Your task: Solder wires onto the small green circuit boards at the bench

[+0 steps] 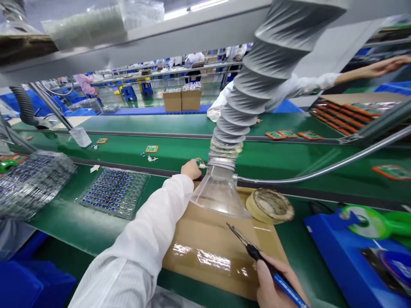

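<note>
two cardboard boxes [172,101] beyond the funnel [218,192], three circuit boards [288,133] in a row to its right, one parts tray [115,192] flat to its left, one soldering iron [257,253] before it.

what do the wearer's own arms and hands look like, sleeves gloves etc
The left arm wears a long white sleeve with faint fine stripes, loose and creased, ending in a plain cuff at the wrist. The left hand and right hand are bare, with no gloves. The right arm is out of frame.
</note>
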A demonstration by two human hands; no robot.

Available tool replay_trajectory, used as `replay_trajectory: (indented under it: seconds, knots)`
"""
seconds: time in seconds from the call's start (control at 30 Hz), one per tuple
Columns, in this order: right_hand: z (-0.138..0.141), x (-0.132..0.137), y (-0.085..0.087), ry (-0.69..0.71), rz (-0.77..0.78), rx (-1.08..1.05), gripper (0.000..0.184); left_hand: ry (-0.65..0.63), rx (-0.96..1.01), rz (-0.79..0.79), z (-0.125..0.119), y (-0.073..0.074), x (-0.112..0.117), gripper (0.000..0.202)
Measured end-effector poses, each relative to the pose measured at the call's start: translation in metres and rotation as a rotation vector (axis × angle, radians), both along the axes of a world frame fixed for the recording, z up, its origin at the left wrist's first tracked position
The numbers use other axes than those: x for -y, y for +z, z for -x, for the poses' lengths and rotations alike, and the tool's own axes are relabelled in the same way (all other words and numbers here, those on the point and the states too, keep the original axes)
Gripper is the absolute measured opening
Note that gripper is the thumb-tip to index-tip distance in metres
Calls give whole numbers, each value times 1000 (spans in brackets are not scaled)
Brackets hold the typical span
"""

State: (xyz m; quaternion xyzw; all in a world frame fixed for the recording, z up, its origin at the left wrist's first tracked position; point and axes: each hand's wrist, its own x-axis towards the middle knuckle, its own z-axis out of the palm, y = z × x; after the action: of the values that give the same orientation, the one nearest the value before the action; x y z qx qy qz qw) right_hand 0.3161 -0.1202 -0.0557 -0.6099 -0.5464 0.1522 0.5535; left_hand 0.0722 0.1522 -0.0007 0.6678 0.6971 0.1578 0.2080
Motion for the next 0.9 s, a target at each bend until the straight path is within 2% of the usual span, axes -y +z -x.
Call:
replay_trajectory:
  seconds: [0.1,0.27,0.37,0.47,0.53,0.6,0.7,0.8,0.9]
  knots:
    - [2,0,1,-31,-26,-24,28,-56,28,-87,30,4,24,19]
    - [6,0,4,6,-22,-56,26,-187,86,-196,91,0,103,18]
    - [9,-1,10,19,31,-19,34,-299,105,-235,102,-9,143,18]
    - [13,-2,17,35,134,-28,47,-525,57,-251,83,-18,168,20]
    - [19,-3,22,50,233,-92,54,-605,12,-198,62,-20,175,21]
    - [27,-2,26,79,316,-180,56,-594,-8,-115,42,-20,178,23]
    - [39,0,26,150,338,-270,54,-530,-22,-29,22,-16,181,26]
    - [50,2,16,302,287,-267,52,-485,-23,-12,9,-15,193,28]
    - [62,5,3,472,244,-303,45,-384,15,15,1,-17,212,25]
